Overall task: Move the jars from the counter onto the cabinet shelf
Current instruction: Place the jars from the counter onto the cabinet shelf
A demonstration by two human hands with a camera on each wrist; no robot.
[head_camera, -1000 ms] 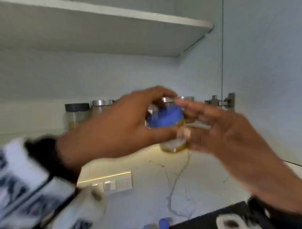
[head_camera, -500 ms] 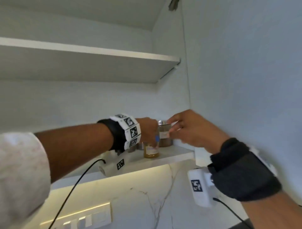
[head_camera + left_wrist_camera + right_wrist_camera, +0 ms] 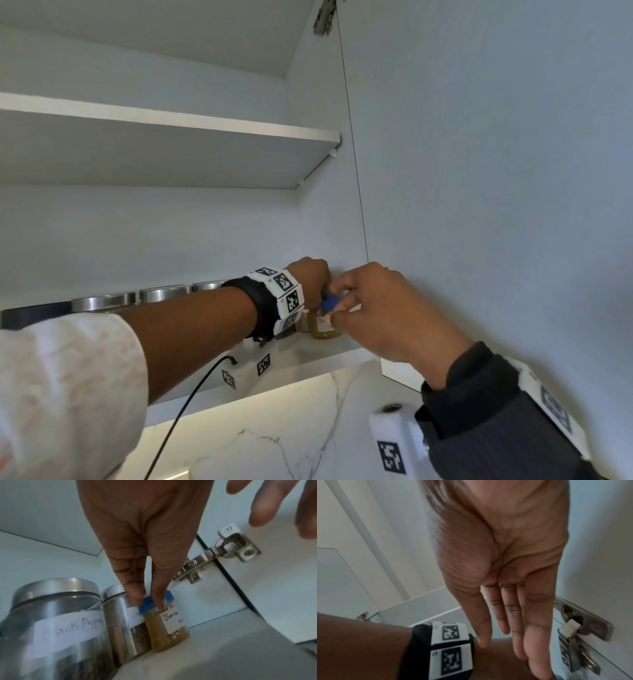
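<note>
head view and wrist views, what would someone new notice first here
First, the small blue-lidded jar of yellowish contents standing on the cabinet shelf, with the left hand reaching down and its fingertips on the lid. Beside it stand taller steel-lidded jars, one labelled black pepper. The right hand hovers close by, fingers straight.

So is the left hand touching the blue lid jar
Touching. The left wrist view shows the left hand with two fingertips on the blue-lidded jar.

Steel door hinge (image 3: 217,555) on the cabinet wall; marble backsplash (image 3: 291,438) below.
</note>
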